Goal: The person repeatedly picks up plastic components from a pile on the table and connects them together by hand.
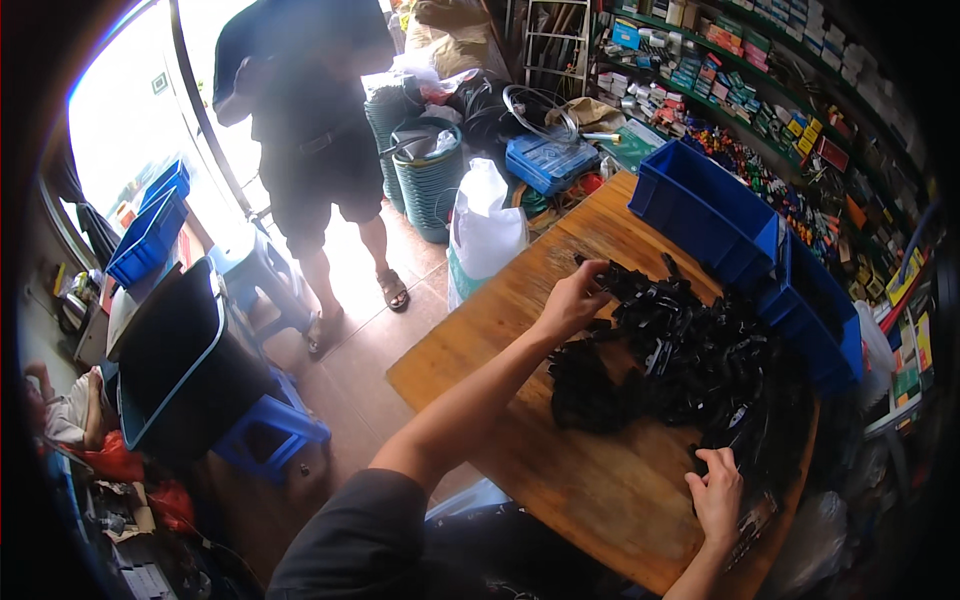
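A heap of small black parts (690,350), dark and shiny in places, is spread over the wooden table (480,370); their exact kind is too small to make out. My left hand (578,298) reaches to the far left side of the heap. Its fingers are bent and closed at a small black part, which is partly hidden by them. Down at the near edge of the heap is my right hand (718,492), with its fingers curled together at the tips. Something dark shows by those fingertips, but I cannot make out what it is.
Blue plastic bins (705,205) line the table's far right edge, before shelves (740,60) full of small boxes. A person (310,110) in dark clothes stands beyond the table, near stacked green baskets (430,185). A black tub (190,360) rests on a blue stool (270,430) at left.
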Tool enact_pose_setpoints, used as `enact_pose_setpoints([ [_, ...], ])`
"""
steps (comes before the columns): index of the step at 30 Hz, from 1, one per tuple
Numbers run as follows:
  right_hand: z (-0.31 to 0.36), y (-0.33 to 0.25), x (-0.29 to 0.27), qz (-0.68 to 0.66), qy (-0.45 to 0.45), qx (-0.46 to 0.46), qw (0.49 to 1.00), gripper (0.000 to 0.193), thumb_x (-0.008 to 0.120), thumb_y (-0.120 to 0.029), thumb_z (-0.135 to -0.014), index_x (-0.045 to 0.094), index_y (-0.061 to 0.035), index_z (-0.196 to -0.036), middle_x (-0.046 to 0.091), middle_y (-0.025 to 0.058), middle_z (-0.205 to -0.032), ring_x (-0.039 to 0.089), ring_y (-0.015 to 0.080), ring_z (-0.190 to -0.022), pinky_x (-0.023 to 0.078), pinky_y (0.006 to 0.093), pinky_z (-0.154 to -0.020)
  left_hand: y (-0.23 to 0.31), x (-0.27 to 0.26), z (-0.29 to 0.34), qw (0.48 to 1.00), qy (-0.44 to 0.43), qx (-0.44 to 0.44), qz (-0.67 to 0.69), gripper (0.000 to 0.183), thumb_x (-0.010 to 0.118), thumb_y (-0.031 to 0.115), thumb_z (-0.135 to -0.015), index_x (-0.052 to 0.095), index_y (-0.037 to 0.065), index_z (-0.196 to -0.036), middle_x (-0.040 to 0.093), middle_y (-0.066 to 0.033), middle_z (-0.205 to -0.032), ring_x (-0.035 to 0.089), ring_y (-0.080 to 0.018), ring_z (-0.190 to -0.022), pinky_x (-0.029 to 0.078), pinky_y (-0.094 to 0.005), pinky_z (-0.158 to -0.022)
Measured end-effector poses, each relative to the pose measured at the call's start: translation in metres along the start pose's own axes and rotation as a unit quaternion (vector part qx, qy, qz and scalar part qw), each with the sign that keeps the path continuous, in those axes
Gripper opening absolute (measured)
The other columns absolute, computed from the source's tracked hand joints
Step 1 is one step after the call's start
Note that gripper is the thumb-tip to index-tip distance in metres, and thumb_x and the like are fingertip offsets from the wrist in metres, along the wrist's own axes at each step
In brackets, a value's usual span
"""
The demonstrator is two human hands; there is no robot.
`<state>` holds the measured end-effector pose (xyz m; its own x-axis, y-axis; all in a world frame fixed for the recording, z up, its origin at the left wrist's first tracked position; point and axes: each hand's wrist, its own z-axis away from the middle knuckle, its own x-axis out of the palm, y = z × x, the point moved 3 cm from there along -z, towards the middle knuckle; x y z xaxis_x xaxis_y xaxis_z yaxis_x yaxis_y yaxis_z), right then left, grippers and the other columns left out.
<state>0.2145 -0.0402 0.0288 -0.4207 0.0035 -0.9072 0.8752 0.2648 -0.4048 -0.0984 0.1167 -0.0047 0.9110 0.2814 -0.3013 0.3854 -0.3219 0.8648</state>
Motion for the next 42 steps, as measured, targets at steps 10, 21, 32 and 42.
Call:
enact_pose_setpoints([
  [10, 0.003, -0.005, 0.002, 0.098, 0.023, -0.035, 0.994, 0.035, 0.068, -0.002, -0.068, 0.056, -0.0021, -0.100, 0.053, 0.0138, -0.091, 0.057, 0.0280, -0.076, 0.045, 0.0387, -0.070, -0.036, -0.048, -0.018, 0.954, 0.077, -0.165, 0.240, 0.043, 0.050, 0.010, -0.085, 0.039, 0.002, -0.126, 0.066, -0.0102, -0.077, 0.050, -0.0101, -0.060, 0.039, -0.0242, -0.050],
  [21, -0.001, -0.018, 0.004, -0.392, 0.007, -0.012, 0.920, 0.041, 0.064, -0.013, -0.077, 0.052, -0.0034, -0.115, 0.056, 0.0062, -0.090, 0.052, 0.0102, -0.068, 0.047, 0.0259, -0.063, 0.067, 0.043, 0.051, 0.765, -0.268, -0.237, 0.536, 0.029, 0.048, -0.005, -0.079, 0.050, 0.006, -0.106, 0.060, -0.0114, -0.081, 0.062, -0.0195, -0.068, 0.054, -0.0308, -0.062],
  [32, -0.005, -0.032, 0.011, -0.654, -0.019, 0.008, 0.757, 0.039, 0.065, -0.011, -0.080, 0.046, -0.0017, -0.113, 0.059, 0.0082, -0.098, 0.058, 0.0139, -0.093, 0.048, 0.0254, -0.073, 0.102, 0.073, 0.110, 0.798, -0.458, -0.193, 0.341, 0.022, 0.059, 0.002, -0.083, 0.052, 0.000, -0.104, 0.061, -0.0073, -0.085, 0.063, -0.0153, -0.077, 0.051, -0.0269, -0.067],
  [42, -0.007, -0.034, 0.011, -0.343, 0.154, -0.069, 0.924, 0.032, 0.065, -0.008, -0.082, 0.051, 0.0004, -0.109, 0.062, 0.0034, -0.087, 0.059, 0.0109, -0.076, 0.049, 0.0243, -0.067, 0.110, 0.068, 0.116, 0.871, -0.404, -0.189, 0.205, 0.012, 0.054, 0.008, -0.086, 0.052, 0.002, -0.097, 0.059, -0.0029, -0.070, 0.059, -0.0074, -0.058, 0.044, -0.0202, -0.047],
])
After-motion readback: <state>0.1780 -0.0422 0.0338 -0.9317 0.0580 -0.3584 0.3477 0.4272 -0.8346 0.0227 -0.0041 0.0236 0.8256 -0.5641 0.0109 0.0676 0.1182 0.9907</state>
